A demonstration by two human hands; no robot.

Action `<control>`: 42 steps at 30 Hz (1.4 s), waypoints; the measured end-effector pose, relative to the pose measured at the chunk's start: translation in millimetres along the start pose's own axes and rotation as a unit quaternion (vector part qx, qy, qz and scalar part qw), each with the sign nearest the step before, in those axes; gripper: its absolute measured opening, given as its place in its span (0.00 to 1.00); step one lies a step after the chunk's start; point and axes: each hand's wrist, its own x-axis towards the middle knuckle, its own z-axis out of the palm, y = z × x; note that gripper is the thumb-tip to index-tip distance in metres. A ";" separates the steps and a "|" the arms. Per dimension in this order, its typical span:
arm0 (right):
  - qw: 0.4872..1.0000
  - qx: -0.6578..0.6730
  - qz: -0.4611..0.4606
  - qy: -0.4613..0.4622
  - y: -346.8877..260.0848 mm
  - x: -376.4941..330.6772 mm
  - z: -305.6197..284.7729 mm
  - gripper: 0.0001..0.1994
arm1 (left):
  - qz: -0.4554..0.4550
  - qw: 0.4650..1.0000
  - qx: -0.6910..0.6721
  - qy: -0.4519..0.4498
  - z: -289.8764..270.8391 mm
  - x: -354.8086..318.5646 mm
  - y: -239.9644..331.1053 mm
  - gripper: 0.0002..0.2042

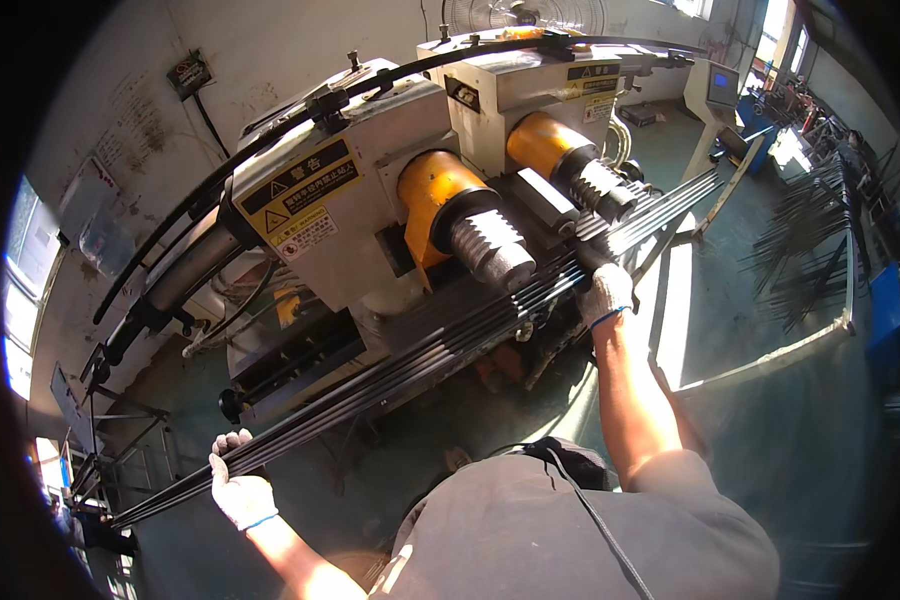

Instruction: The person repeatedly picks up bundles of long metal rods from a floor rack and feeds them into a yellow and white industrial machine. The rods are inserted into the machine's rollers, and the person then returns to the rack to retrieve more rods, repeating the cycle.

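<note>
"Where do the rods sit?"

"The long, dark rods (410,367) slant from lower left to upper right in front of a pale machine (390,170), in a narrow bunch."

"And the left grip?"

"The left grip (238,480), in a white glove, is curled around them near their lower left end. The fingers come up on the far side, the thumb on the near side, and a length sticks out past it."

"What about the right grip?"

"The right grip (605,285), gloved too, is closed on the same bunch, much nearer the other end. The palm side is dark and the fingertips are hard to make out, so I can't tell how tightly it presses. The rods run on beyond it, shining in the sun."

"Anything close by?"

"Yes, a ridged roller (490,245) just above the rods, between the two grips; I can't tell if they touch. A second roller (602,190) is just above the right grip."
</note>
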 end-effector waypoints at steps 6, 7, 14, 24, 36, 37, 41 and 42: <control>0.829 0.441 0.324 0.112 0.7 21.1 41.4 0.18 | 0.000 0.998 0.068 0.001 -26.1 71.0 -4.2 0.16; 0.790 0.459 0.387 0.123 -33.9 23.8 40.6 0.18 | 0.000 0.998 0.058 0.033 -23.6 75.9 -8.0 0.16; 0.807 0.482 0.334 0.074 4.5 12.8 67.0 0.19 | -0.043 0.979 0.147 0.135 -19.4 68.1 -83.8 0.16; 0.848 0.411 0.306 0.138 115.6 31.7 117.6 0.14 | -0.262 0.955 0.026 0.138 90.6 30.2 -186.1 0.19; 0.812 0.431 0.376 0.120 12.1 42.0 77.5 0.14 | -0.113 0.970 0.060 0.204 18.8 72.4 -125.4 0.17; 0.816 0.423 0.378 0.107 1.7 41.2 71.1 0.15 | -0.118 0.966 0.068 0.219 47.0 65.0 -135.3 0.16; 0.879 0.346 0.320 0.081 11.7 35.0 70.2 0.16 | -0.187 0.965 0.070 0.167 39.7 50.7 -170.1 0.22; 0.885 0.327 0.324 0.074 11.7 33.9 69.7 0.17 | -0.170 0.969 0.079 0.162 59.1 42.0 -188.6 0.22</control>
